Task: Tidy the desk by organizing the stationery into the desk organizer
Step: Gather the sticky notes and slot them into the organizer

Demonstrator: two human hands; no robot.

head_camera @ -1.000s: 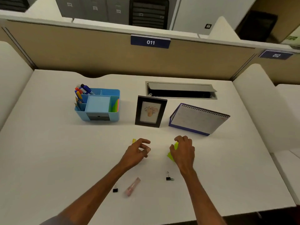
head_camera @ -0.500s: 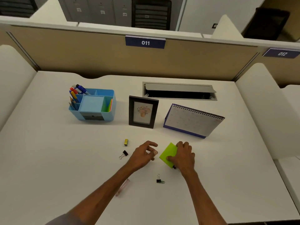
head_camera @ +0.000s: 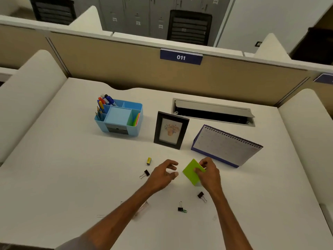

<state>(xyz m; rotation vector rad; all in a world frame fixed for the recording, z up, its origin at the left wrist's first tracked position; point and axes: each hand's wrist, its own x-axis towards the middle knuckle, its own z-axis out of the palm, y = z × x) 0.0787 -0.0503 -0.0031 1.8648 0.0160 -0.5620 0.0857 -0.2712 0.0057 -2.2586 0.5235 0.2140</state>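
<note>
My right hand [head_camera: 209, 175] pinches a green sticky-note pad [head_camera: 191, 171] and holds it tilted just above the desk. My left hand [head_camera: 163, 175] hovers beside the pad with loosely curled fingers and holds nothing. The blue desk organizer [head_camera: 134, 130] stands at the back left, with pens and pencils [head_camera: 103, 105] in its left slots and coloured notes in its right slot. Three black binder clips lie on the desk: one clip [head_camera: 144, 174] left of my left hand, one clip [head_camera: 181, 208] near me, one clip [head_camera: 201, 196] under my right wrist. A small yellow clip [head_camera: 148, 160] lies further back.
A black photo frame [head_camera: 170, 130] and a tilted desk calendar [head_camera: 225, 146] stand behind my hands. An open cable tray [head_camera: 213, 112] is set into the desk at the back. A pale pink tube [head_camera: 142, 208] lies partly hidden under my left forearm. Beige partitions enclose the desk.
My right hand has lifted and tilted the green pad off the desk. The left hand stays beside it. A binder clip under my right wrist has come into view.
</note>
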